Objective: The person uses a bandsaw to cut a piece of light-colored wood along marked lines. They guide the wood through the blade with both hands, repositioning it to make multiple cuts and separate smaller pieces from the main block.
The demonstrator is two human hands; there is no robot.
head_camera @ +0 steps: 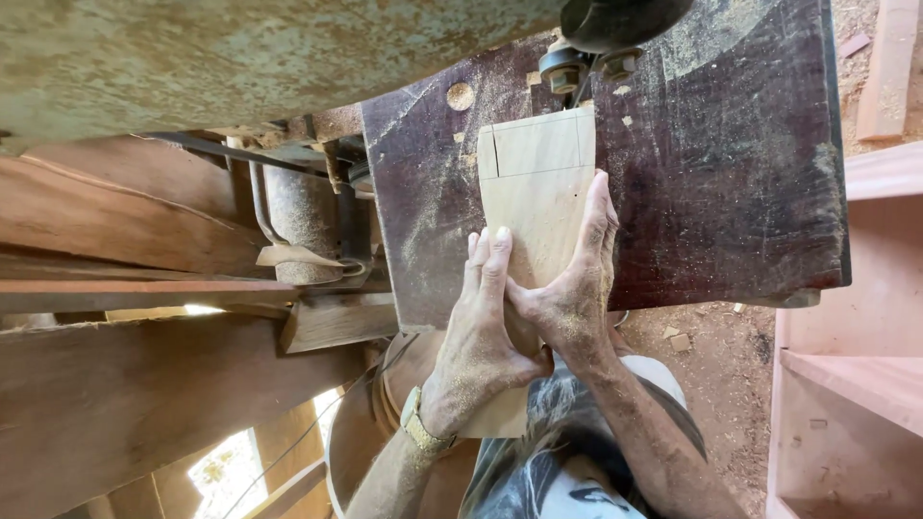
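1. On the dark, sawdust-strewn machine table (731, 173), head view: a pale wooden board (536, 187) lies flat, its far end marked with pencilled lines and reaching up to the blade guide (577, 62) at the top edge of the table.
2. Left hand (478, 332): pressed palm-down on the near left part of the board, fingers stretched forward and close together, not curled around anything; a gold-coloured wristwatch (421, 428) sits on its wrist.
3. Right hand (574, 279): laid along the right edge of the board, fingers extended up that edge and thumb lying across the top face, steadying the wood rather than enclosing it. Both hands are dusted with sawdust, and the thumbs meet near the middle of the board.
4. Near end of the board: it overhangs the table's front edge and passes under the hands toward the person's body; how far it runs is hidden by the arms.
5. Left of the table: a rusty metal cylinder (300, 221) and a dark belt (226, 152) sit among reddish wooden planks (125, 221), beneath a worn green machine housing (240, 58).
6. Right of the table: a reddish wooden shelf unit (856, 384) stands on a floor of sawdust and small offcuts (711, 356).
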